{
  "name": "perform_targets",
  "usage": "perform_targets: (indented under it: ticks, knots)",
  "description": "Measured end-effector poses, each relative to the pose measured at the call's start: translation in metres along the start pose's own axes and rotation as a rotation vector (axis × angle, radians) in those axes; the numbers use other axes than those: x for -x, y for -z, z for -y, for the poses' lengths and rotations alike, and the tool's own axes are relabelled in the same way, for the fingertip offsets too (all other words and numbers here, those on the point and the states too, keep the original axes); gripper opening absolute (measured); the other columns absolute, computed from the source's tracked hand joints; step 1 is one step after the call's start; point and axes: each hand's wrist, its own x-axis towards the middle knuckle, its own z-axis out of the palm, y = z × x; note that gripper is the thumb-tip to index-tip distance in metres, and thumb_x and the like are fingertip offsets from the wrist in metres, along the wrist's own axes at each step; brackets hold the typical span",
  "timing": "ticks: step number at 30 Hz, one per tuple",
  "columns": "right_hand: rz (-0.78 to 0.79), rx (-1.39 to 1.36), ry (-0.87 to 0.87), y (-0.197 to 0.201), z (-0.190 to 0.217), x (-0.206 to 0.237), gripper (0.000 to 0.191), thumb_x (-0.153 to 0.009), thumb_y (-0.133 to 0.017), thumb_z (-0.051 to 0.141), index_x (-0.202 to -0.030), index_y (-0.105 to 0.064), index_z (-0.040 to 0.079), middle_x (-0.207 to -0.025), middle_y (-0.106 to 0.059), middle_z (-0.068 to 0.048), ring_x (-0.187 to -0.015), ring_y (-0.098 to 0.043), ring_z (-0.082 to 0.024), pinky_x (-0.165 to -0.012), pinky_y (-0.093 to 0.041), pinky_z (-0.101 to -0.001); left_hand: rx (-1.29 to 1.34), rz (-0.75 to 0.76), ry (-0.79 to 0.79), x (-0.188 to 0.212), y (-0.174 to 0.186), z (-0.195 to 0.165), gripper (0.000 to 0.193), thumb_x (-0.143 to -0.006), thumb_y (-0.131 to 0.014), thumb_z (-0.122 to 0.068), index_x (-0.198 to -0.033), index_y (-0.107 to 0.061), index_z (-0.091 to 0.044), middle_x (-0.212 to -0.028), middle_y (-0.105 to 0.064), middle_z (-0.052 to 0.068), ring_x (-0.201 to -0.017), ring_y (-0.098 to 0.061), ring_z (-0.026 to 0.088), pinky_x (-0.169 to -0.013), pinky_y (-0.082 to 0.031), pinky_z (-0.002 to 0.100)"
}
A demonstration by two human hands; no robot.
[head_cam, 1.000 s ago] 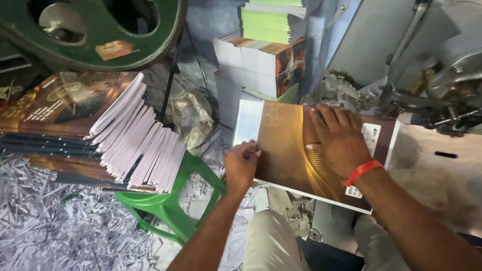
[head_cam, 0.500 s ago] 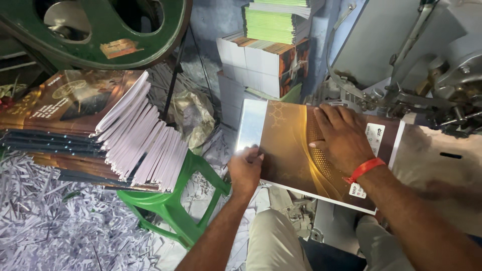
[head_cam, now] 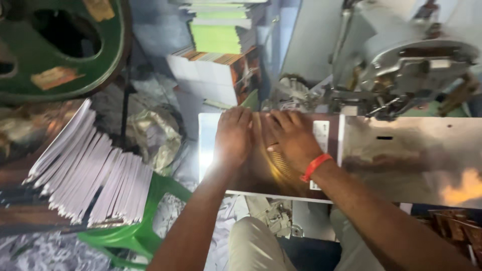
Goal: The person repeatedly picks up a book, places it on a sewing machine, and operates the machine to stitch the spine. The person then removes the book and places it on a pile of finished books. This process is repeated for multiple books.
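Observation:
A glossy brown booklet [head_cam: 261,173] with a pale left edge lies flat on a shiny metal machine table [head_cam: 416,155]. My left hand [head_cam: 233,138] presses palm-down on its left half, fingers together and pointing away from me. Beside it my right hand [head_cam: 293,140], with a red band on the wrist, lies flat on the middle of the cover, fingers slightly spread. The two hands sit close together, almost touching. Neither one grips anything.
A fanned stack of booklets [head_cam: 90,175] rests on a green plastic stool [head_cam: 145,226] at the left. More stacks of books [head_cam: 216,65] stand behind. A grey stapling head [head_cam: 411,65] overhangs the table at right. A green wheel [head_cam: 55,45] and paper shreds [head_cam: 30,251] are at left.
My left hand moved from the booklet's left edge up onto the cover beside my right hand. The view shifted right and closer to the machine.

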Motion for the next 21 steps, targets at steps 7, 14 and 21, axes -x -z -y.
perform_targets:
  ticks: [7,14,21]
  knots:
    - [0.001,-0.014,-0.04,0.002,-0.001,-0.002,0.088,-0.066,-0.085,0.035,-0.142,-0.054,0.001,-0.145,-0.049,-0.016,-0.132,-0.043,-0.038,-0.113,-0.036,-0.0476,-0.009,0.062,0.042,-0.009,-0.004,-0.009,0.027,-0.091,-0.063,-0.012,-0.115,-0.064,0.0,-0.119,-0.063,0.022,-0.117,-0.056,0.041,-0.108,-0.04,0.052]
    - [0.047,-0.019,-0.09,0.008,-0.001,-0.001,0.084,-0.069,-0.085,0.035,-0.141,-0.054,0.004,-0.146,-0.049,-0.014,-0.134,-0.042,-0.038,-0.114,-0.035,-0.048,-0.081,0.087,0.061,-0.013,-0.01,-0.014,0.029,-0.088,-0.063,-0.012,-0.114,-0.065,-0.001,-0.115,-0.062,0.019,-0.113,-0.056,0.041,-0.107,-0.039,0.056]
    - [0.067,-0.144,-0.101,0.011,-0.002,-0.004,0.081,-0.071,-0.086,0.029,-0.141,-0.054,0.003,-0.148,-0.047,-0.014,-0.136,-0.04,-0.038,-0.114,-0.035,-0.0461,-0.066,-0.04,0.015,-0.007,-0.015,-0.01,0.03,-0.093,-0.062,-0.014,-0.119,-0.064,0.001,-0.121,-0.062,0.021,-0.118,-0.056,0.041,-0.11,-0.039,0.055]
